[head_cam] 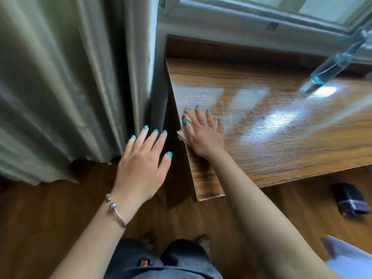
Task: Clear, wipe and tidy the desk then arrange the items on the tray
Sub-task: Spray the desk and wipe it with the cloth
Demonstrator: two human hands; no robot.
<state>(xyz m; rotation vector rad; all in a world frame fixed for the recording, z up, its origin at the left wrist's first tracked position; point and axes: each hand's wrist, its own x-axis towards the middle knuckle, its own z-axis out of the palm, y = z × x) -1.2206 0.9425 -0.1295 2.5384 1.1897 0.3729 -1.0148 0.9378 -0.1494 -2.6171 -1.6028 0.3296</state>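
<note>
Cloth (186,125) flat under right hand (203,131), apparently at desk (281,141) edge.

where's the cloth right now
In the head view the cloth lies at the desk's left edge, pressed flat under the right hand, just right of the curtain.

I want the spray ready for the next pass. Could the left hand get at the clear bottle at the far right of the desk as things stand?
Probably not easily. The left hand hovers off the desk's left edge, near the curtain, while the clear bottle lies across the desk. The right hand, pressing the cloth, lies between.
</note>
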